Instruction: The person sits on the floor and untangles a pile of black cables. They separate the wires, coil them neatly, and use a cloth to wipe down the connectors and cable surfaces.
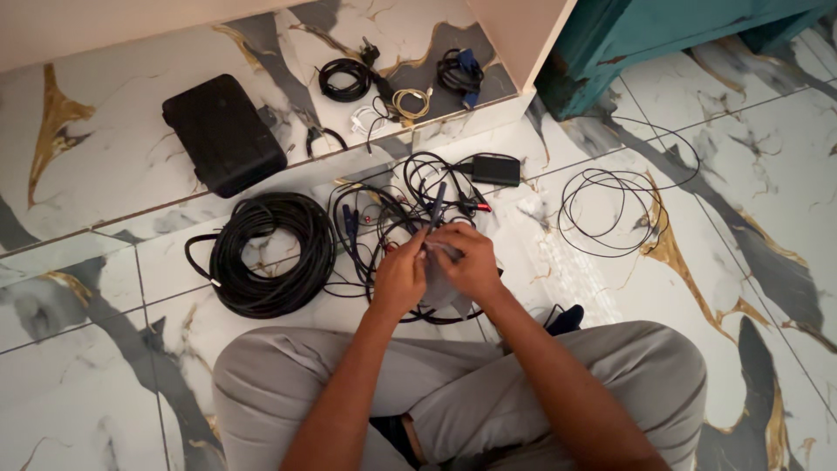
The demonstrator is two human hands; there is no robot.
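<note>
Black case [223, 133] far left on marble floor [87, 349]. Thick black cable coil [272, 253] beside. Left hand [399, 281], right hand [471, 263] together over tangled wires [392, 205], fingers pinched on thin dark cable end [437, 206]. Black adapter [495, 169] beyond. Thin wire loop [610, 209] at right.
</note>
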